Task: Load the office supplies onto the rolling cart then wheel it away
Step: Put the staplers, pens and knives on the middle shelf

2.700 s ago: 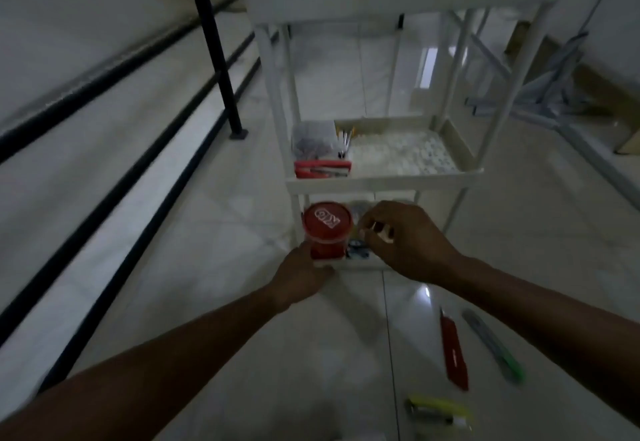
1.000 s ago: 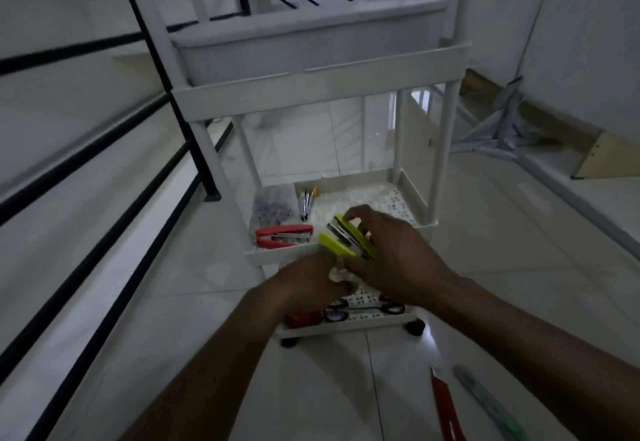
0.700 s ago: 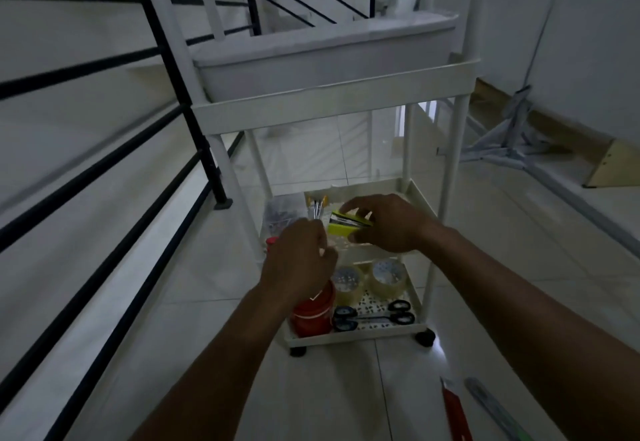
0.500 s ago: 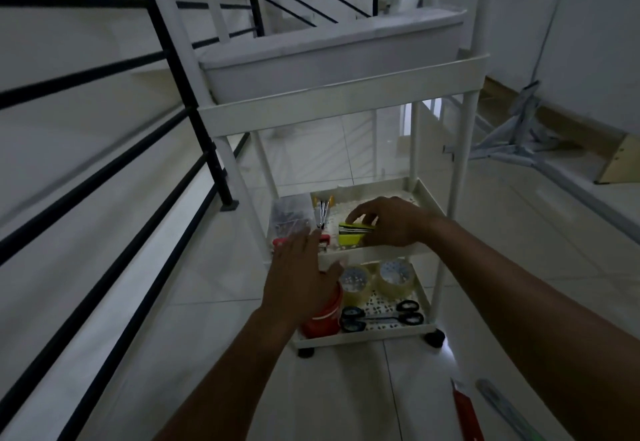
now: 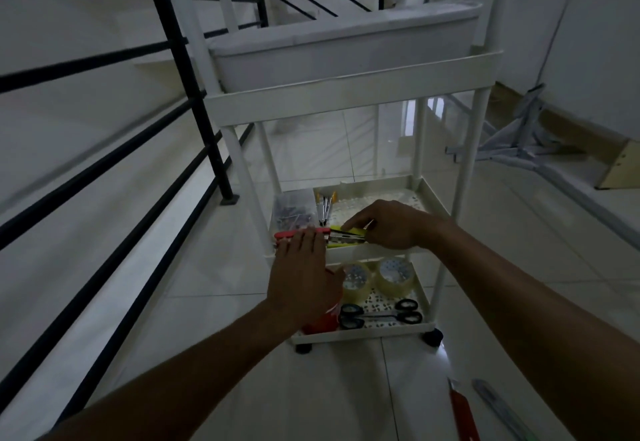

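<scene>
Yellow stapler (image 5: pixel 346 236) now down on middle shelf (image 5: pixel 377 251), right hand (image 5: pixel 388 224) still pinching it, nudging toward 9 o'clock beside red stapler (image 5: pixel 294 233); left hand (image 5: pixel 304 277) flat, empty.

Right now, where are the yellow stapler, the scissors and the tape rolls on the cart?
Yellow stapler (image 5: pixel 349 232): head view, on its yellow top arm.
Scissors (image 5: pixel 379 316): head view, on the crossed blades, bottom shelf.
Tape rolls (image 5: pixel 394 276): head view, on the right-hand roll's rim.
</scene>
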